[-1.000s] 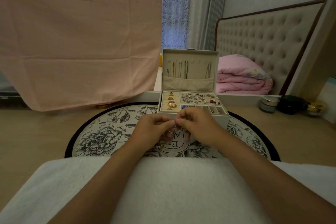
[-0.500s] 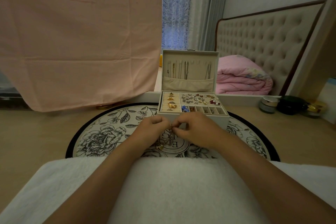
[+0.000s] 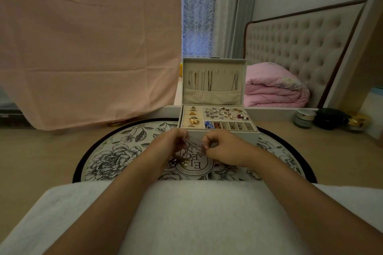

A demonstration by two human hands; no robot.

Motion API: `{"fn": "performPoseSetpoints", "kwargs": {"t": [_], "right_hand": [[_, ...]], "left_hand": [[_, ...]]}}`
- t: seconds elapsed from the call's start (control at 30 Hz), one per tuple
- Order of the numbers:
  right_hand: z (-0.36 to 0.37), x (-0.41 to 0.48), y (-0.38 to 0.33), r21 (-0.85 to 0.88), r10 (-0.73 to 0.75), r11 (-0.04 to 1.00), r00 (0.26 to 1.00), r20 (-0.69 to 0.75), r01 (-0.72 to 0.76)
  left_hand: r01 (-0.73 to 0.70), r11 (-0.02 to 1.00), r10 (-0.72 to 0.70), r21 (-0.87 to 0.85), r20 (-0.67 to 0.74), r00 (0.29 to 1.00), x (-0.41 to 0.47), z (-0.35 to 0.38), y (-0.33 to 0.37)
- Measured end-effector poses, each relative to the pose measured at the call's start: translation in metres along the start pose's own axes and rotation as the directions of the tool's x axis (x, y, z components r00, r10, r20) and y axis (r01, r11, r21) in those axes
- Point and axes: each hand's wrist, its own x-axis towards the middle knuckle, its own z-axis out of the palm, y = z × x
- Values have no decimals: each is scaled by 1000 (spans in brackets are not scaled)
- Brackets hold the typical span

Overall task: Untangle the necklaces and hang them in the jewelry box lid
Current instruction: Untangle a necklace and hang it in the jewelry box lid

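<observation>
Tangled necklaces (image 3: pixel 193 141), fine silver-toned chains, stretch in a short span between a person's two hands just in front of an open jewelry box (image 3: pixel 228 135). The left hand (image 3: pixel 165 146) and the right hand (image 3: pixel 226 148) each pinch the chains between curled fingertips. A ring-shaped pendant (image 3: pixel 172 162) and a gold-coloured one (image 3: pixel 185 163) dangle below the left hand over a round floral-print mat (image 3: pixel 116 151). In the upright, fabric-lined jewelry box lid (image 3: pixel 213 66), several thin chains (image 3: pixel 210 80) already hang from a row of hooks, their ends tucked into a gathered pocket. A few hooks toward the right look free. On that showing the job is partly done: this knot has yet to be separated and its pieces hung. How many chains are in the knot cannot be told. The padded tray below holds gold rings and small glinting earrings. A soft white towel (image 3: pixel 196 213) lies under the forearms.
</observation>
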Motion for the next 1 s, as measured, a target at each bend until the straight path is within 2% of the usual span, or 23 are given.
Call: {"fn": "performPoseSetpoints", "kwargs": {"t": [0.13,0.23,0.37,0.43,0.53,0.6,0.67,0.73,0.8,0.9,1.0], "right_hand": [[-4,-5,-4,209,116,968,987,113,-138],[-3,-5,-7,233,157,959,987,40,-162],[-2,-3,-1,328,159,934,987,-26,-142],[-4,-3,2,314,161,938,987,-19,-147],[-7,-3,5,179,161,970,987,23,-162],[-10,-4,4,74,162,983,985,65,-167],[-9,-4,0,57,136,988,987,87,-142],[-5,-1,-5,129,50,990,997,51,-56],[-2,0,-11,193,-4,981,1000,-18,8],[-1,0,-13,201,-28,978,993,-114,51],[-5,0,-12,224,-36,972,984,-174,75]], "left_hand": [[-40,984,55,-173,87,995,3,-2,1],[-68,982,89,-175,117,989,4,-7,-2],[-80,991,86,-105,53,995,2,-6,-2],[-90,994,89,-65,-22,996,2,-5,0],[-115,991,123,71,-137,983,3,-8,1],[-143,981,157,131,-111,981,2,-10,2],[-201,965,207,167,-16,978,-1,-9,4],[-246,950,238,195,62,969,-4,-3,8],[-272,937,262,219,74,962,-6,2,10],[-284,932,279,227,54,959,-5,1,11],[-255,943,242,215,83,967,-6,-4,9]]}}
